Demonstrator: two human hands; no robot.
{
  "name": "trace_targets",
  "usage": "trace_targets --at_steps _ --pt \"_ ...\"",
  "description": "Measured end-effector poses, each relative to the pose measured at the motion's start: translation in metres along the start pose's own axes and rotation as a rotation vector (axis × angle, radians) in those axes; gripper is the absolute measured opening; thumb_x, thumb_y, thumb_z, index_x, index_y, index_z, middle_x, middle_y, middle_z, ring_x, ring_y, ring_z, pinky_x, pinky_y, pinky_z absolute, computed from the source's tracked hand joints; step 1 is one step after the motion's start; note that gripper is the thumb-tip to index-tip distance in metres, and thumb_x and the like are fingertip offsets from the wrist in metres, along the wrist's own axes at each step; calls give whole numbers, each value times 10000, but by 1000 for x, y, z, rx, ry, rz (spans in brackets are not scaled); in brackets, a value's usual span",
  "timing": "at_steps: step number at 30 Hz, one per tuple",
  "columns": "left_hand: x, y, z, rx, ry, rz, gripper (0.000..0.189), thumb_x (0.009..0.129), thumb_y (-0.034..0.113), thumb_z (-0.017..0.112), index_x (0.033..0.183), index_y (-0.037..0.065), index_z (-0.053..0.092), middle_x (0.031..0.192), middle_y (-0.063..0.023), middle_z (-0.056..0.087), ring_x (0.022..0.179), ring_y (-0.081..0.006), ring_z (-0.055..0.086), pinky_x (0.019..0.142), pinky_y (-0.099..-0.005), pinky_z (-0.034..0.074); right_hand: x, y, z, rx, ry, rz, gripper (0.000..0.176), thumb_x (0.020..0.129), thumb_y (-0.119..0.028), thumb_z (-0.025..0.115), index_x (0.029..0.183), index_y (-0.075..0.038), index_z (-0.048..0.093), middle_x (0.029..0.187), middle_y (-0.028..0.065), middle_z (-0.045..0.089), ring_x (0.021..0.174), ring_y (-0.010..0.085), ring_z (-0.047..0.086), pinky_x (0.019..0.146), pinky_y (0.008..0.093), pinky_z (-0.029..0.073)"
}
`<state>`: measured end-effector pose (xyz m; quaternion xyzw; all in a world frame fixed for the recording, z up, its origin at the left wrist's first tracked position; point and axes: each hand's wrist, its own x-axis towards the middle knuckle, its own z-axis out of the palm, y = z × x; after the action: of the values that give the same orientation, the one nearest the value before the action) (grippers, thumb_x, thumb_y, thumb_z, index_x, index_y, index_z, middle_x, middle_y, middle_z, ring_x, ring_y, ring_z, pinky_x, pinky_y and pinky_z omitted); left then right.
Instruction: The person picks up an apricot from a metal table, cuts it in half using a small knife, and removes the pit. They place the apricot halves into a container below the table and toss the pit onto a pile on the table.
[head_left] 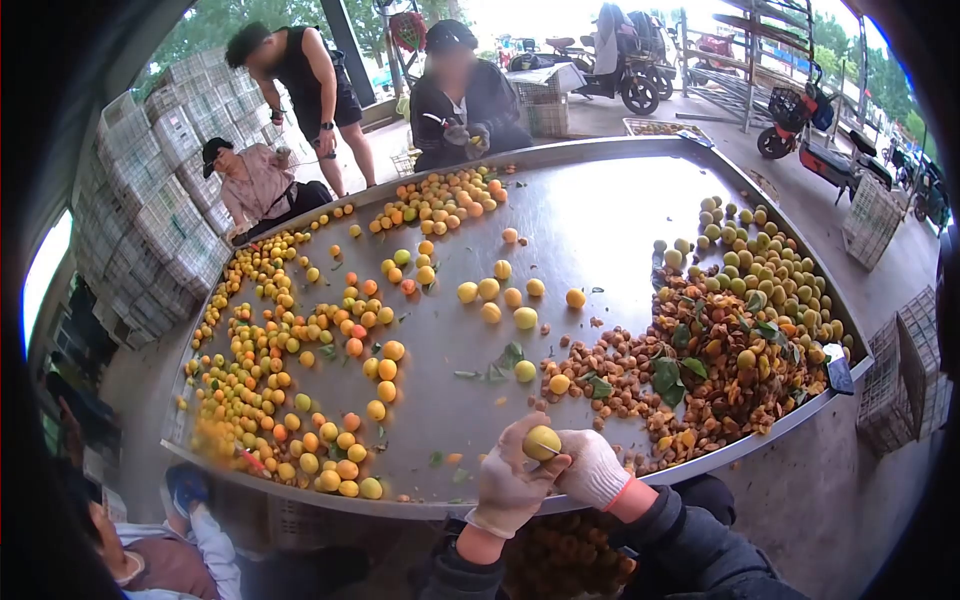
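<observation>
At the near edge of the metal table, my left hand [508, 478], in a pale glove, is closed round a yellow-green apricot [541, 442]. My right hand [594, 468], also gloved, is closed beside it with the thumb near the fruit. A thin bright line runs across the apricot towards my right fingers and looks like a narrow knife blade; any handle is hidden in the glove. Just beyond my hands lie brown apricot stones [600, 365] and a yellow apricot [559, 384]. A basket of cut apricot pieces [565, 560] sits below, between my arms.
The raised-rim table [450, 350] carries scattered apricots [260, 365] on the left, with greener apricots [775, 265] and a heap of split fruit [740, 370] on the right. Co-workers [465, 100] sit or stand around it. Stacked crates [150, 190] rise at left; another crate [890, 390] stands right.
</observation>
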<state>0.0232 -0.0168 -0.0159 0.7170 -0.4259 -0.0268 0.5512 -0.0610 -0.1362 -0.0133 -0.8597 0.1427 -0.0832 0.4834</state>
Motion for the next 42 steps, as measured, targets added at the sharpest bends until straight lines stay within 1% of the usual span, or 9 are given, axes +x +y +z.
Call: trace_targets --at_steps 4,8,14,18,23,28,36,38,42 --pt "-2 4 -1 -752 -1 -390 650 788 360 792 1285 37 523 1035 -41 653 828 -120 588 717 -289 516 -1 -18 -7 16 129 6 274 707 -80 727 974 -84 666 794 124 668 746 299 667 661 355 524" --pt "-4 9 1 -705 19 -521 613 796 330 791 1262 17 544 1002 -24 635 840 -107 573 760 -268 510 3 2 10 -1 138 -33 298 682 -60 735 969 -90 660 801 121 662 737 306 663 655 356 525" --pt "5 12 -4 78 47 16 570 797 262 793 1245 10 547 1101 -90 650 948 -190 633 829 -291 521 7 -1 0 56 15 0 142 734 -97 704 873 -91 673 738 127 657 682 327 642 616 372 503" --pt "5 12 0 150 31 -13 569 794 290 790 1226 1 557 1153 -116 635 980 -217 652 840 -331 523 6 2 -3 185 -44 -24 137 744 -103 688 880 -89 679 734 131 659 674 336 632 622 365 505" --pt "7 14 0 -751 33 -406 613 802 261 789 1292 11 517 1162 -103 631 974 -158 618 860 -291 510 5 4 4 207 74 16 139 743 -94 673 882 -94 681 736 134 663 682 348 636 614 385 505" --pt "4 16 -2 -538 6 -371 584 792 270 799 1244 3 543 1098 -72 653 934 -136 614 838 -277 506 3 -4 -4 -92 41 -10 250 735 -85 743 975 -76 671 788 109 685 706 235 675 660 332 533" --pt "4 13 -2 101 -16 5 495 827 268 768 1187 -7 567 1080 -68 661 949 -156 626 855 -289 504 6 -7 -15 46 -115 -48 88 749 -113 653 823 -67 667 714 170 634 675 375 622 612 406 499" --pt "1 12 6 -623 92 -322 568 831 310 760 1235 -18 531 1118 -99 651 988 -190 631 885 -317 503 6 -4 -4 -36 -38 -28 151 742 -120 695 879 -63 666 722 153 649 656 345 630 609 378 506" --pt "5 27 0 -746 96 -442 655 832 339 755 1293 -32 475 1157 -125 634 1052 -201 612 932 -339 486 4 -9 -1 -209 85 -29 238 741 -101 726 967 -56 662 741 124 669 630 288 644 610 342 518"
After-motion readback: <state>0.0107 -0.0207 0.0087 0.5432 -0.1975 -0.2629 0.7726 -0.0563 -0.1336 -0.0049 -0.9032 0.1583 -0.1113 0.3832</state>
